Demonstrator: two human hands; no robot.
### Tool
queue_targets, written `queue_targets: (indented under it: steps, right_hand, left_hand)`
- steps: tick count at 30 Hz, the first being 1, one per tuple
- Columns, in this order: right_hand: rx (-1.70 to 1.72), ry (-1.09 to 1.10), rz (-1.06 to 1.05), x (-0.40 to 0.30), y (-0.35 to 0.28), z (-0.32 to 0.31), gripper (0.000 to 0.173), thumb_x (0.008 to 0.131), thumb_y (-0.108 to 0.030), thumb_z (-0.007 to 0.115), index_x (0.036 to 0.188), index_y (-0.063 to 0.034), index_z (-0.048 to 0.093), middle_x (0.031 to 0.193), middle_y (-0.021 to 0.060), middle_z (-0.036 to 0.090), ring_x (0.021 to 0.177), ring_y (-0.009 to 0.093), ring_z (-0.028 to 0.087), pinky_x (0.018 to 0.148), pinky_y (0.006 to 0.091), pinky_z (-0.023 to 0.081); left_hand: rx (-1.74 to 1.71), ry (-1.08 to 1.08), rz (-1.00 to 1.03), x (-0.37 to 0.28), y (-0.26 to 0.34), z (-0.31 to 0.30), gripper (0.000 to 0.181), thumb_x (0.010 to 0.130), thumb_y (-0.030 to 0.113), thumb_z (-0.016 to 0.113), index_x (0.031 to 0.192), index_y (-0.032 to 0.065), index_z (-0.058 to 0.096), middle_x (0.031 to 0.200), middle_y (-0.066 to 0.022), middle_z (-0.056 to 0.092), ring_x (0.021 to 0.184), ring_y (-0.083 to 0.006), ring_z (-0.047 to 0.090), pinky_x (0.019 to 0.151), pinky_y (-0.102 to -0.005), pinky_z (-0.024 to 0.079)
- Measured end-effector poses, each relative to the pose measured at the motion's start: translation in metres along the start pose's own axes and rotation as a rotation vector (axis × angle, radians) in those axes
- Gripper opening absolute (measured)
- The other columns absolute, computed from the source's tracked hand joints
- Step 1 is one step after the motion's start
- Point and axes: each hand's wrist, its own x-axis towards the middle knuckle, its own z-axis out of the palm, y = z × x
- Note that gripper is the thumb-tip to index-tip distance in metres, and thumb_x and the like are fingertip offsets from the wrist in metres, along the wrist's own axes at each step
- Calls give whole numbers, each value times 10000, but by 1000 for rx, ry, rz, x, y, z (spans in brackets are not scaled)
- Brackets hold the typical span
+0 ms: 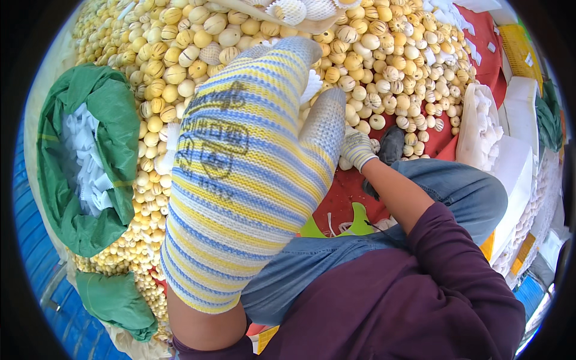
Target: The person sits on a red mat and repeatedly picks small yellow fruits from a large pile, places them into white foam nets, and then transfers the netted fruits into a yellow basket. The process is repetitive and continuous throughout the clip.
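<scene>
My left hand (252,162), in a knitted glove striped yellow, blue and white, looms close to the camera with its printed back up. Its thumb stands apart from the fingers, whose palm side is hidden. White foam netting (311,86) shows between thumb and fingers; whether it is held cannot be told. Lower down, my right hand (358,147), in a similar glove, reaches to the edge of a heap of pepino melons (387,54), yellow with dark stripes. A pale melon (345,163) lies beside that hand. My left forearm covers part of the heap.
On the left, a green woven sack (90,157) holds white foam nets (87,155); another green sack (117,301) lies below. A container with foam-netted fruit (292,11) is at the top. To the right are a bag of foam nets (481,126), white boxes (517,108) and a yellow crate (519,54).
</scene>
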Motion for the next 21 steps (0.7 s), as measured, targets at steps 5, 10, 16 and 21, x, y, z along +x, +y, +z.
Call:
queue_targets:
  steps: [5, 10, 16, 21]
  right_hand:
    - [-186, -115, -4, 4, -19, -48, 376, 884, -212, 564, 1243, -100, 550, 1054, 160, 647, 926, 283, 659, 747, 395, 526]
    - [-31, -82, 140, 7, -3, -41, 459, 846, -321, 632, 1236, -103, 526, 1061, 163, 627, 972, 283, 630, 737, 394, 525]
    - [1715, -393, 416, -5, 28, -92, 463, 868, -493, 674, 1055, -71, 632, 805, 65, 653, 668, 166, 623, 604, 285, 503]
    - [2155, -126, 3, -29, -7, -182, 490, 904, -464, 659, 1184, -65, 616, 945, 50, 697, 831, 149, 661, 714, 294, 521]
  left_hand:
    - [138, 79, 41, -8, -23, 7, 331, 853, 161, 692, 1161, 46, 655, 935, -131, 687, 817, -212, 679, 735, -319, 541]
    - [218, 58, 97, 1, -34, 12, 353, 852, 182, 695, 1173, 42, 650, 972, -144, 697, 852, -215, 693, 749, -323, 554]
    - [142, 33, 59, 7, -42, 20, 332, 899, 162, 643, 1198, 20, 628, 984, -169, 691, 864, -220, 694, 759, -332, 557]
    - [58, -20, -30, 13, -46, 20, 332, 926, 138, 600, 1235, 18, 610, 999, -184, 688, 849, -218, 685, 754, -329, 545]
